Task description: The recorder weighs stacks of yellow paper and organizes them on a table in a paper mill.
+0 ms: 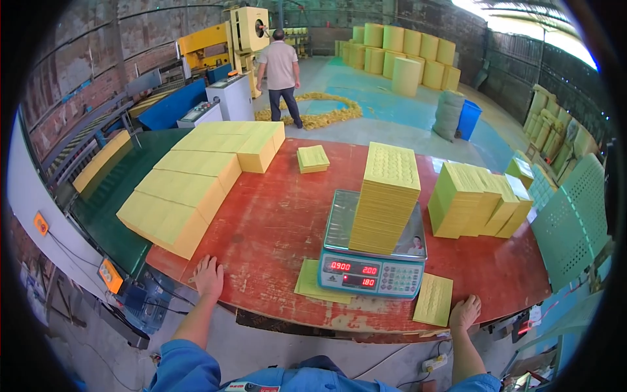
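My left hand rests on the near left edge of the red table, fingers spread, holding nothing. My right hand lies on the near right edge with its fingers outstretched and no object in it. Just left of it is a thin yellow paper pile with an embossed pattern. Between my hands stands a digital counter scale with a lit red display. A tall stack of yellow paper sits upright on its pan. More yellow sheets stick out from under the scale's left side.
Long blocks of stacked yellow paper fill the table's left side. A small pile lies at the far edge, with leaning stacks at right. Beyond, a person stands near machinery. Large yellow rolls stand at the back.
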Demonstrator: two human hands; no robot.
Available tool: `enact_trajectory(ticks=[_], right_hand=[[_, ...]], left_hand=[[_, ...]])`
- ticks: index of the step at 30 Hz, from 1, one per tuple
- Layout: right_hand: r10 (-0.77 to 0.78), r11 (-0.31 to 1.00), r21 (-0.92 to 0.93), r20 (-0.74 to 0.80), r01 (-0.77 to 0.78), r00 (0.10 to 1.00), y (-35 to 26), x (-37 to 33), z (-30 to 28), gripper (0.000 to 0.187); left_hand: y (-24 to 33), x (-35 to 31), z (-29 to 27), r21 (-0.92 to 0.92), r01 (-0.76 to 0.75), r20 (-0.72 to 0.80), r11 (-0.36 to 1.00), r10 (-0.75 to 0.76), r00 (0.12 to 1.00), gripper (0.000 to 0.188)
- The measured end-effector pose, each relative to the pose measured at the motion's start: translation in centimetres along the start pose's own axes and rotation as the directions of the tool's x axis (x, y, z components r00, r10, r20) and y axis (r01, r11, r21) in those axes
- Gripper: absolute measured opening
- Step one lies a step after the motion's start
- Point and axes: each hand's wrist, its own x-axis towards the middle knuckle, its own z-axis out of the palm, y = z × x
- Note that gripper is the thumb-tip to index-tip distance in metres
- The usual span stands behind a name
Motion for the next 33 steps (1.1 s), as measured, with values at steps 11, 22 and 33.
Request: enact_trajectory(ticks=[11, 22, 33], right_hand=[[0.006, 0.999, -0.033, 0.006, -0.006, 1.000, 0.12, 0.04, 0.21, 0.027], [0.011, 1.000, -0.008, 0.030, -0.011, 0.999, 0.03, 0.03, -0.24, 0.031], [0.038, 0.999, -0.008, 0.072, -0.038, 0.997, -0.13, 0.07, -0.40, 0.034]], left_hand=[[0.13, -0.02, -0.35, -0.023, 0.009, 0.007, 1.000, -0.008, 1.000, 0.042], [0.06, -0.05, -0.42, -0.043, 0.027, 0.014, 0.999, -0.027, 1.000, 0.043], [-0.34, -0.04, 0.12, -0.064, 0.011, -0.031, 0.998, -0.013, 0.999, 0.042]])
